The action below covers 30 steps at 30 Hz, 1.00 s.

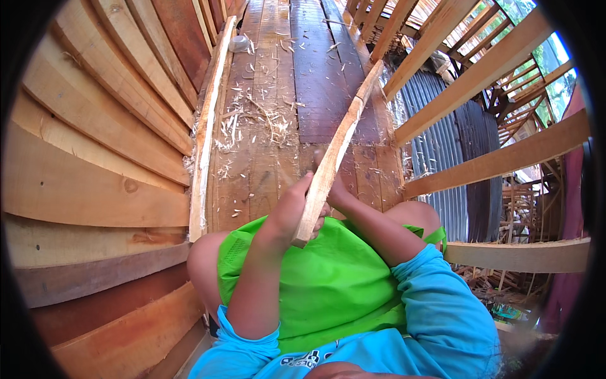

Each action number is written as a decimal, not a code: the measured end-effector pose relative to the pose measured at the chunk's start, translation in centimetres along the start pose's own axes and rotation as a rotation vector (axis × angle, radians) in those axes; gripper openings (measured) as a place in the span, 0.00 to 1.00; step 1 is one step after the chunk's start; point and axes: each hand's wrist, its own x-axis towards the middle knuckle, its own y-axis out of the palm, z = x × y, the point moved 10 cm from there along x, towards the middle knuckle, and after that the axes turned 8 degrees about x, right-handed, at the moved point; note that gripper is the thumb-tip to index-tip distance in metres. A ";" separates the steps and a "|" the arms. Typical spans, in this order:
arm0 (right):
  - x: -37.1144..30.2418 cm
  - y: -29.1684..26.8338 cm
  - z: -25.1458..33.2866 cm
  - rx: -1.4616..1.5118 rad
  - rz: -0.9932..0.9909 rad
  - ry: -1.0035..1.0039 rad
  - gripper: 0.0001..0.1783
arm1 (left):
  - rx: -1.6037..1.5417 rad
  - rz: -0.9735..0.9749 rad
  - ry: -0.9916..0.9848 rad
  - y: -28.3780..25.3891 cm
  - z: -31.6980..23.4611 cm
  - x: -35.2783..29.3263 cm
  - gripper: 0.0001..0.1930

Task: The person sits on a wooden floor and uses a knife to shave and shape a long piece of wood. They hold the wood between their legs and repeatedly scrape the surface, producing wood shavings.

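A long, pale, rough-edged wooden strip [341,141] slants from my lap up toward the right side of the plank floor. Near its lower end, my left hand [293,210] is closed round it, with fingertips showing past the far edge. My right hand [336,188] is close behind the strip, partly hidden by it and smeared by motion. Whether it holds anything I cannot make out. Beneath both hands, a bright green cloth [341,278] lies across my lap.
Pale wood shavings [274,123] litter the plank floor [265,183]. Another long strip [205,145] lies along the left wall of stacked boards [95,183]. A small round object [239,43] sits near its far end. Wooden slats [499,155] rail the right side, with corrugated metal [435,145] beyond.
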 end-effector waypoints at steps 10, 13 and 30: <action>-1.8 -1.4 0.6 -0.352 0.068 0.068 0.14 | -0.019 0.001 0.003 0.3 -0.4 -0.3 0.20; -3.4 3.0 2.5 0.173 0.183 0.054 0.12 | 0.005 0.003 0.019 0.2 -0.4 -0.1 0.20; -5.2 3.8 8.5 0.045 0.261 0.064 0.12 | 0.014 -0.040 0.008 -1.0 0.0 0.0 0.23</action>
